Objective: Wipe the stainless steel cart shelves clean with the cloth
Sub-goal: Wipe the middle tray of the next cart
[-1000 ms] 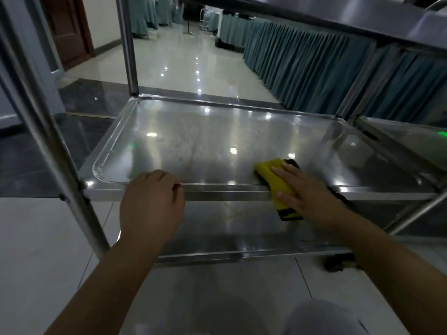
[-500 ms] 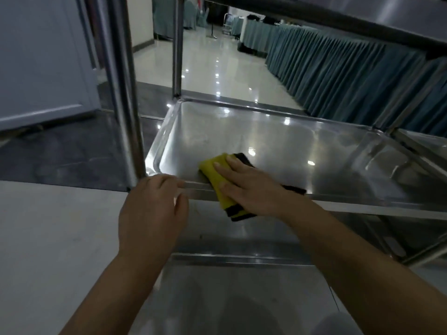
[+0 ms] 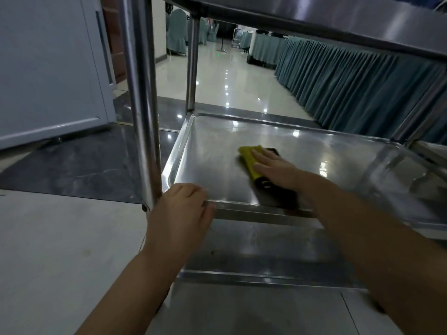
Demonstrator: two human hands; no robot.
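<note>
The stainless steel cart's middle shelf point(image 3: 217, 143) is a shallow tray with a raised rim, filling the centre of the head view. A yellow and black cloth point(image 3: 250, 157) lies flat on it, left of centre. My right hand point(image 3: 275, 169) presses down on the cloth with straight fingers, covering its right part. My left hand point(image 3: 181, 209) grips the shelf's front rim at the near left corner, fingers curled over the edge, beside the cart's upright post point(image 3: 142, 100). The lower shelf point(image 3: 254, 250) shows beneath, with a few dark specks.
The cart's top shelf point(image 3: 314, 18) hangs overhead. A second cart point(image 3: 425, 151) stands to the right. A row of teal skirted tables point(image 3: 350, 93) runs back along the right. A pale cabinet door point(image 3: 48, 68) stands at the left on a dark floor strip.
My right hand has slid the cloth from the front rim inward onto the shelf surface. The view has shifted so the cart sits further right. My left hand keeps its hold on the rim.
</note>
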